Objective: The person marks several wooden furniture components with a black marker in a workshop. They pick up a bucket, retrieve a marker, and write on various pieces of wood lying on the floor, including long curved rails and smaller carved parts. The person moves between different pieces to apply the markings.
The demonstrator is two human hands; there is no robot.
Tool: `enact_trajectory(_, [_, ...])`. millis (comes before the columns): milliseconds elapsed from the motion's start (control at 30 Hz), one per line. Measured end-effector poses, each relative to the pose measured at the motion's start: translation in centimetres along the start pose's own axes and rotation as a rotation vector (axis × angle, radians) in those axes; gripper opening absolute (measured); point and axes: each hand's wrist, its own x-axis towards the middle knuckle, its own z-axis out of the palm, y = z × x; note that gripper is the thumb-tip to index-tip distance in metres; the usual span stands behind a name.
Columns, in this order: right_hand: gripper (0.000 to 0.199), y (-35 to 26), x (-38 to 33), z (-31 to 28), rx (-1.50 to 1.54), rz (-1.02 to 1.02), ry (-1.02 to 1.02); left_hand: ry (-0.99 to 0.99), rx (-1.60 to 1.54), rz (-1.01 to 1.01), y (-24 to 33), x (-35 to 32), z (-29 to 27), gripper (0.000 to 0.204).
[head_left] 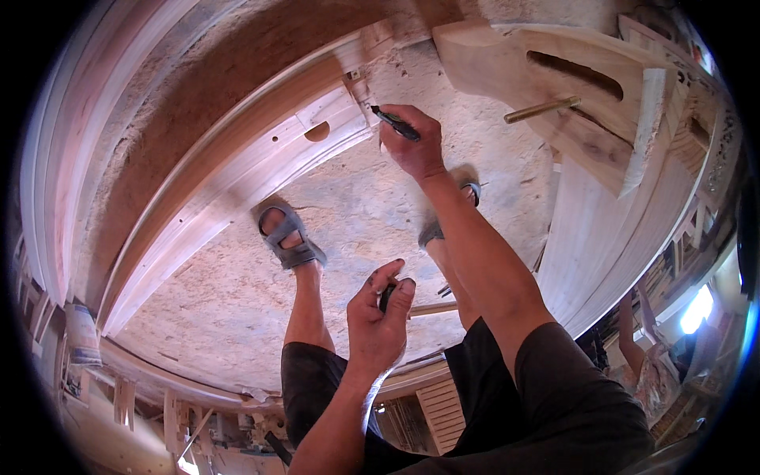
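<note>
My right hand (412, 142) is stretched forward and grips a black marker pen (396, 123), its tip pointing at the end of a long pale wooden frame piece (237, 170) that lies on the dusty floor. That piece has a half-round cutout (317, 131) and small drilled holes. My left hand (378, 313) is drawn back near my waist and closed around a small black object (387, 296), probably the pen's cap. Both my sandalled feet (289, 236) stand on the floor below.
A thick wooden block with a long slot (570, 75) and a brass-coloured rod (542, 109) lies to the right. Long boards (609, 229) run along the right side. Sawdust covers the concrete floor (356, 214). Stacked timber and shelving ring the lower edge.
</note>
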Motion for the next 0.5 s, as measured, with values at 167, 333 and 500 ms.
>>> enact_trajectory(167, [0.020,-0.32,0.56,0.74,-0.042,-0.031,-0.009,0.006,-0.049,-0.006,0.19,0.04,-0.08,0.030])
enact_trajectory(333, [0.021,-0.12,0.18,0.82,-0.099,-0.064,-0.022,0.008,-0.009,-0.006,0.29,0.04,-0.15,0.031])
enact_trajectory(500, [0.019,0.16,0.07,0.75,-0.104,-0.063,0.002,0.003,-0.005,0.005,0.38,0.13,-0.17,0.031])
